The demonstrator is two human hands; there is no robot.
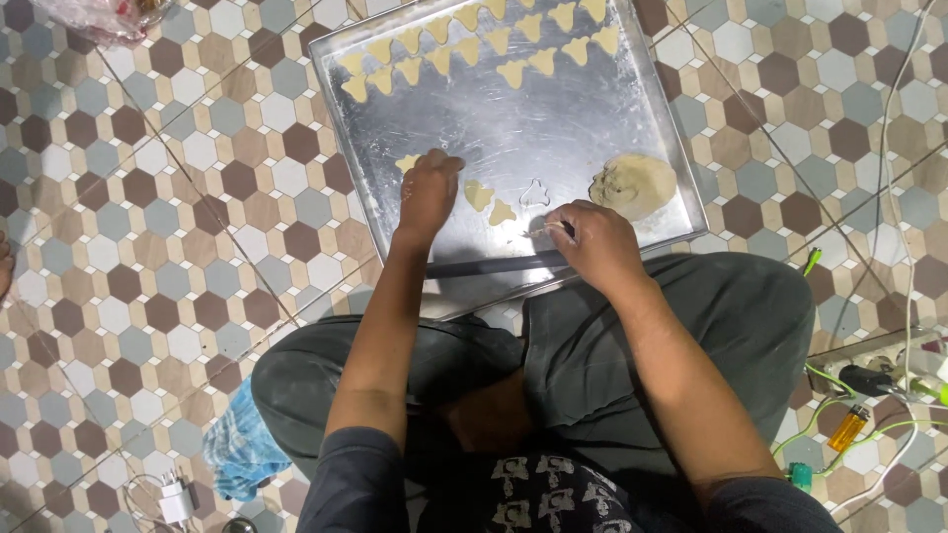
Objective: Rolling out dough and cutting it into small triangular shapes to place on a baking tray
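Baking tray (553, 128) of bright metal lies on the patterned tile floor (148, 227), just ahead of the seated person's knees. Along the tray's far edge sit rows of cut dough shapes (474, 44). Near the tray's right edge rests a flattened dough lump (634, 184). At the tray's near edge, the right hand (592, 242) pinches a thin tool (548, 229), fingers closed around it. Left hand (427, 192) presses curled fingertips onto a dough piece (407, 163) on the tray. Between the hands lie two small dough pieces (489, 202) and a wire cutter (534, 193).
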